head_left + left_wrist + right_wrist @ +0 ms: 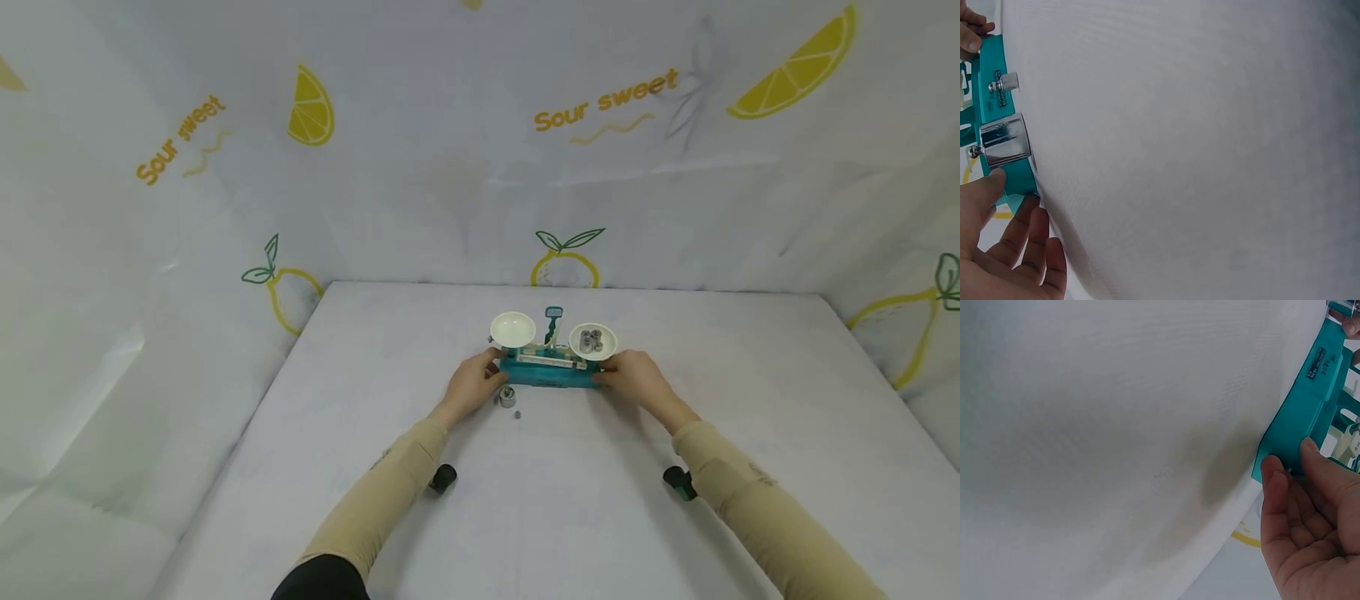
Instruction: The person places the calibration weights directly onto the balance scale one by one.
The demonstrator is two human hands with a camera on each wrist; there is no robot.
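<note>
A teal balance scale (pixel 551 377) stands on the white table with two white pans. The left pan (pixel 513 330) is bare; the right pan (pixel 603 347) carries several small metal weights (pixel 587 342). My left hand (pixel 471 385) holds the left end of the scale's base, thumb on its front face and fingers at its end. At the opposite end, my right hand (pixel 637 379) pinches the base's corner between thumb and fingers, as the right wrist view shows of the base (pixel 1297 419). In front of the base's left part stand a large cylindrical weight (pixel 1007 140) and a smaller weight (pixel 1009 81).
The white table (pixel 570 517) runs back to a white cloth backdrop (pixel 420 208) printed with lemons and lettering. Dark wrist devices (pixel 443 477) hang below both forearms, over the table in the head view.
</note>
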